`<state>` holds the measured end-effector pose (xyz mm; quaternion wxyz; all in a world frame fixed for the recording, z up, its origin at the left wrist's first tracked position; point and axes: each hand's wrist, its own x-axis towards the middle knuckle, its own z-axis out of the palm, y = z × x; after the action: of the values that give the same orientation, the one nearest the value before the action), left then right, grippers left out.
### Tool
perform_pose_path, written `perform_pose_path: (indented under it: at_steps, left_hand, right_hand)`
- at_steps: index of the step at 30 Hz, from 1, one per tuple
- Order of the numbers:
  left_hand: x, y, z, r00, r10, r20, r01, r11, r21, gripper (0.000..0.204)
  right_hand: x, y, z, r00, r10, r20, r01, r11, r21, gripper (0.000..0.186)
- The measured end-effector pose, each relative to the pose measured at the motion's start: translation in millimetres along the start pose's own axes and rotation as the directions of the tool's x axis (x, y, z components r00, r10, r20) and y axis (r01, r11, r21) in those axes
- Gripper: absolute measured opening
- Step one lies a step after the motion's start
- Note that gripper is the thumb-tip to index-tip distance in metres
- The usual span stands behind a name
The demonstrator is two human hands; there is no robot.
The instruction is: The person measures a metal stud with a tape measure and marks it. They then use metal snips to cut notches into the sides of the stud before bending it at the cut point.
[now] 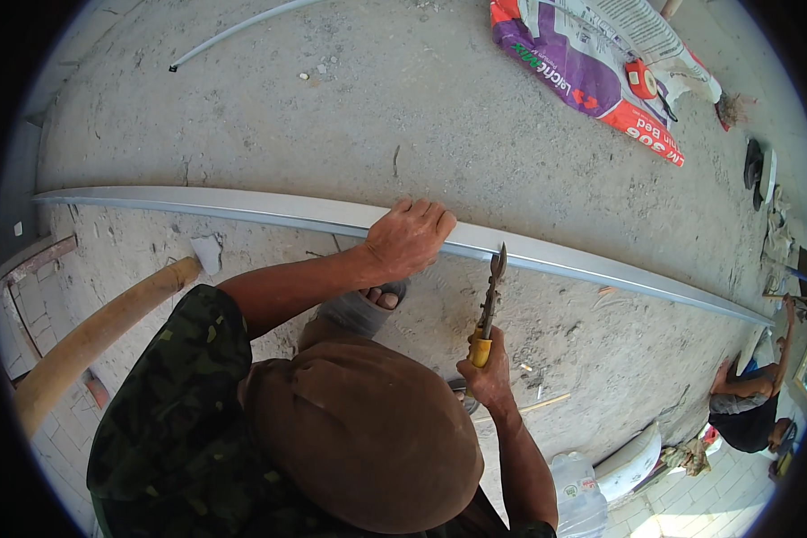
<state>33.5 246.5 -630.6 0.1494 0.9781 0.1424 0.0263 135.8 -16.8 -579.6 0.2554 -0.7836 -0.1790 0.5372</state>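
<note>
A long, silvery metal channel lies across the concrete floor from far left to right, its near edge turned down. My left hand rests on it just left of the middle, fingers curled over the flat top and gripping it. In my right hand is a pair of tin snips with yellow handles, pointing away from me. The dark jaws meet the channel's near edge to the right of my left hand, and one tip shows above the flat face. Whether the metal is cut there I cannot tell.
Beyond the channel lie a purple, red and white bag with a red tape measure on it, and a white tube. A thick wooden pole is at left. Another person crouches far right, near the channel's end.
</note>
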Motion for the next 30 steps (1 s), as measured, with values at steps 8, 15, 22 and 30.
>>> perform_pose_path:
  at_steps: [8, 15, 22, 30]
  left_hand:
    - [-3.4, 3.4, 7.3, 0.994, 0.012, -0.108, -0.005, 0.998, 0.063, 0.045]
    - [-6.5, 4.6, 6.9, 0.995, -0.015, -0.101, 0.019, 0.999, 0.036, 0.04]
    - [-0.2, 7.1, 0.8, 0.995, -0.036, -0.097, 0.032, 0.999, -0.043, 0.043]
    - [-5.9, 10.6, -3.3, 0.99, -0.101, -0.099, 0.088, 0.988, -0.125, 0.047]
  right_hand:
    - [-12.7, -3.7, 18.1, 0.996, 0.052, -0.077, -0.044, 0.995, 0.094, 0.045]
    - [-24.5, -26.7, 8.0, 0.991, 0.129, -0.035, -0.126, 0.988, 0.085, 0.045]
    - [-21.4, -27.0, 4.0, 0.992, 0.125, -0.006, -0.122, 0.972, 0.203, 0.058]
    - [-14.6, -29.8, 0.4, 0.987, 0.143, 0.067, -0.155, 0.955, 0.251, 0.061]
